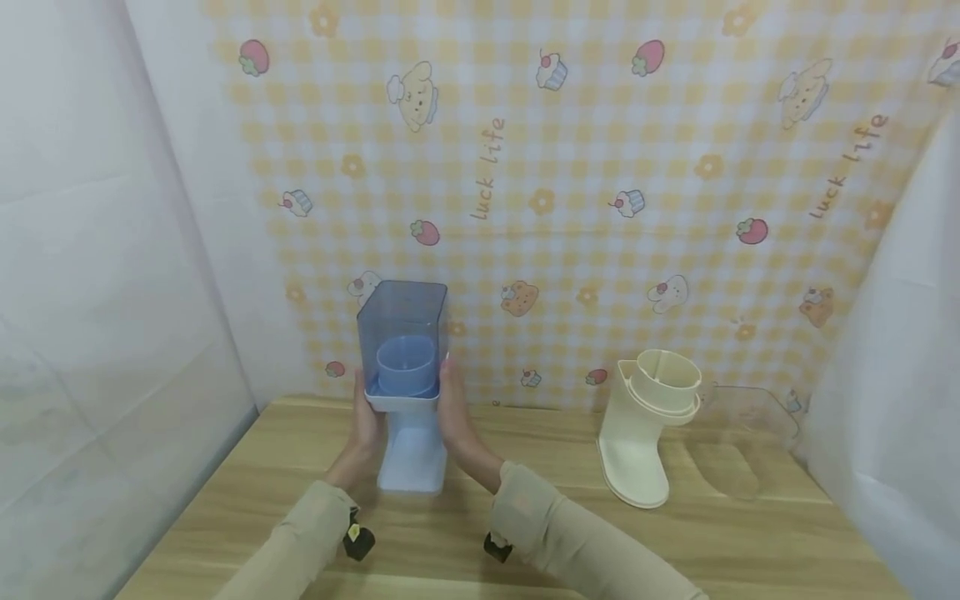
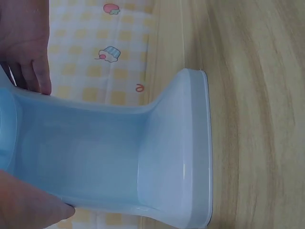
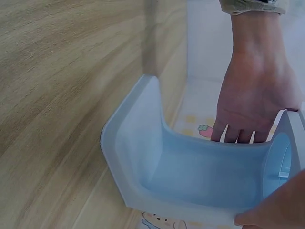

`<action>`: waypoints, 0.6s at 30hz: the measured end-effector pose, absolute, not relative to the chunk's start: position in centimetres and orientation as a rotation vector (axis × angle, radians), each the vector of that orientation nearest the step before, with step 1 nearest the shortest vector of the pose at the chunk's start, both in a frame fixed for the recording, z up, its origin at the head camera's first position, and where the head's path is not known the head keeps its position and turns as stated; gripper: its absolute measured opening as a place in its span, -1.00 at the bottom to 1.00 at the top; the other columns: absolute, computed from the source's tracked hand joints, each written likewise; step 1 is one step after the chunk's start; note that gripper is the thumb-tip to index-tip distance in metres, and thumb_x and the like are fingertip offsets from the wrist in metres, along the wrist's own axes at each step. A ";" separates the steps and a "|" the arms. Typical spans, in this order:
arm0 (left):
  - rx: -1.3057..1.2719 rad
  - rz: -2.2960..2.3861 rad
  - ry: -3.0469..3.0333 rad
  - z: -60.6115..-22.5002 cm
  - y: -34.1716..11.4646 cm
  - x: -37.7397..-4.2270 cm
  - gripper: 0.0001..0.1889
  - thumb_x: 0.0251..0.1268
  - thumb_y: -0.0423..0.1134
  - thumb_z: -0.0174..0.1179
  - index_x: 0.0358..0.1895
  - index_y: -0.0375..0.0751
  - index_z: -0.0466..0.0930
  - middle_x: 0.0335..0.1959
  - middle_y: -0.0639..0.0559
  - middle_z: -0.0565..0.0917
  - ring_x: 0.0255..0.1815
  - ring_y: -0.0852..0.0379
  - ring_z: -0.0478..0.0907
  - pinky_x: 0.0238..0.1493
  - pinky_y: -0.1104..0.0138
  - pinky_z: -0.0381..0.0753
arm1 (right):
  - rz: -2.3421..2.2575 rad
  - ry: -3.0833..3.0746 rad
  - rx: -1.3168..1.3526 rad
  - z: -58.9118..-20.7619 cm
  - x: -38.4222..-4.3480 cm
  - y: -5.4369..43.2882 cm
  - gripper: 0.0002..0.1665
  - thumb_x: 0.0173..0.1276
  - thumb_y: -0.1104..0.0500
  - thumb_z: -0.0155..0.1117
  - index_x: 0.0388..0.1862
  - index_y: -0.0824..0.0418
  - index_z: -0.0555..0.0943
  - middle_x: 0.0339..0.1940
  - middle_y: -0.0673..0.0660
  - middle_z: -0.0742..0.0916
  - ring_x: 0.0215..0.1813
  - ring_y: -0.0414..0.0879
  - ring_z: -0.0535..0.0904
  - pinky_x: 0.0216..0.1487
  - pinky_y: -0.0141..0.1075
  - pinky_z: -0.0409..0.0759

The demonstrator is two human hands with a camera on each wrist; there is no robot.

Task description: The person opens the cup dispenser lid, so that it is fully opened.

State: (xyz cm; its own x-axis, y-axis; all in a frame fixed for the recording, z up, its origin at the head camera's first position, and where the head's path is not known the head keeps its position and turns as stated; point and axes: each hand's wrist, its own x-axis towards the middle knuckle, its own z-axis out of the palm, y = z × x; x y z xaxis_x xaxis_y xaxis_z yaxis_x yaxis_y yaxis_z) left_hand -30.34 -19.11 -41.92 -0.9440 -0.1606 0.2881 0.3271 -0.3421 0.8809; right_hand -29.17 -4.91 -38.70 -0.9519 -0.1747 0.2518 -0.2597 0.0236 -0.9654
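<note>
Both hands hold a light-blue dispenser stand (image 1: 412, 458) from opposite sides, just under its collar. It stands upright, its base down at the wooden table. A smoky see-through square container (image 1: 402, 308) sits on the collar around a round blue ring (image 1: 406, 367). My left hand (image 1: 367, 417) lies along the left side, its thumb at the edge of the neck in the left wrist view. Opposite it, my right hand (image 1: 455, 408) grips the right side, fingertips reaching up beside the container. In the right wrist view, the left hand's fingers (image 3: 232, 134) go behind the neck.
A cream stand (image 1: 633, 454) of the same shape, with a round ring on top, stands to the right on the wooden table (image 1: 540, 508). Beside it lies a clear container (image 1: 738, 442). A checked cloth (image 1: 570, 250) hangs behind, with white sheets at both sides.
</note>
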 end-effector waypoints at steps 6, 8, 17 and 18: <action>-0.208 -2.335 -1.577 -41.9 -18.8 -29.5 -0.46 0.60 0.24 -0.57 0.33 0.21 0.31 0.03 0.41 0.54 0.15 0.40 0.40 0.31 0.45 0.17 | 2.131 -2.183 0.513 -39.0 -29.0 -4.7 -0.22 0.65 -0.19 -0.60 0.64 0.24 -0.11 0.66 0.27 0.02 0.67 0.18 -0.13 0.62 0.11 -0.21; -0.177 -2.330 -1.589 -41.8 -18.7 -29.2 -0.42 0.61 0.22 -0.59 0.41 0.15 0.26 0.08 0.37 0.53 0.20 0.35 0.38 0.36 0.40 0.15 | 2.147 -2.182 0.534 -39.1 -28.9 -4.6 -0.21 0.65 -0.21 -0.62 0.64 0.22 -0.12 0.66 0.25 0.03 0.66 0.18 -0.13 0.62 0.11 -0.21; -0.365 -2.458 -1.661 -45.3 -18.1 -28.6 -0.16 0.40 0.51 -0.56 0.53 0.09 0.14 0.19 0.08 0.54 0.18 0.09 0.48 0.29 0.19 0.38 | 2.206 -2.219 0.567 -39.4 -27.6 -2.7 -0.26 0.64 -0.20 -0.69 0.66 0.09 -0.12 0.67 0.21 0.05 0.66 0.21 -0.13 0.59 0.22 -0.17; -0.428 -2.481 -1.634 -45.8 -18.1 -28.6 -0.16 0.40 0.50 -0.56 0.50 0.06 0.19 0.07 0.07 0.59 0.05 0.08 0.53 0.16 0.21 0.45 | 2.219 -2.213 0.581 -39.4 -27.5 -2.5 -0.27 0.64 -0.19 -0.70 0.66 0.06 -0.11 0.67 0.21 0.06 0.66 0.21 -0.12 0.58 0.24 -0.17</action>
State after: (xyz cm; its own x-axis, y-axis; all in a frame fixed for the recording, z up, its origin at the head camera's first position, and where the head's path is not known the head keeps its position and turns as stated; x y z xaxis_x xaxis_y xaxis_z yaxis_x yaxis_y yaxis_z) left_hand -28.59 -18.07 -45.78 -0.9497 0.0389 0.3109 0.2702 -0.4005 0.8756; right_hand -27.51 -2.50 -39.39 -0.9326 -0.2846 0.2219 -0.2212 -0.0352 -0.9746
